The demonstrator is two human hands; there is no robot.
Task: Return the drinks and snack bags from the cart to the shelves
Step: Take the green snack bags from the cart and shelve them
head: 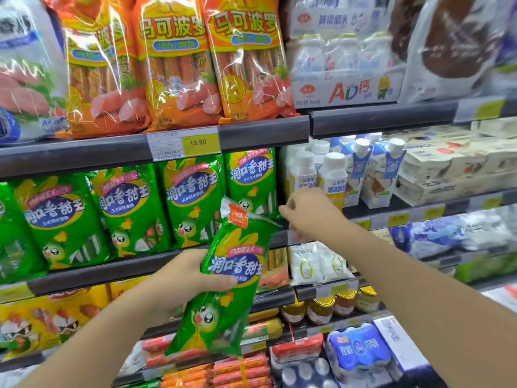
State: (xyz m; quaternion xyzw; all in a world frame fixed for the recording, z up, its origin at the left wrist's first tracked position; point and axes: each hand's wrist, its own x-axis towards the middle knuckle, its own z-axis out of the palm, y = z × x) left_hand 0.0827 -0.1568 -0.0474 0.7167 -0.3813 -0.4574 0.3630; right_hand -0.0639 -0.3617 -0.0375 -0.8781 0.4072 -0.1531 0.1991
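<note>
My left hand [184,278] grips a green snack bag [226,289] with a cartoon corn figure, holding it tilted in front of the shelves. Its top corner reaches up near a row of matching green bags [193,200] standing on the middle shelf [112,271]. My right hand [310,214] is stretched toward the shelf edge just right of that row, fingers loosely curled and apart, holding nothing. White yogurt bottles [333,177] stand right behind it. The cart is out of view.
Orange sausage bags [173,60] fill the top shelf above a 19.90 price tag [195,142]. Blue-white cartons [386,169] and boxes sit to the right. Jars [321,309], red sausages [240,368] and a blue bottle pack [361,348] occupy lower shelves.
</note>
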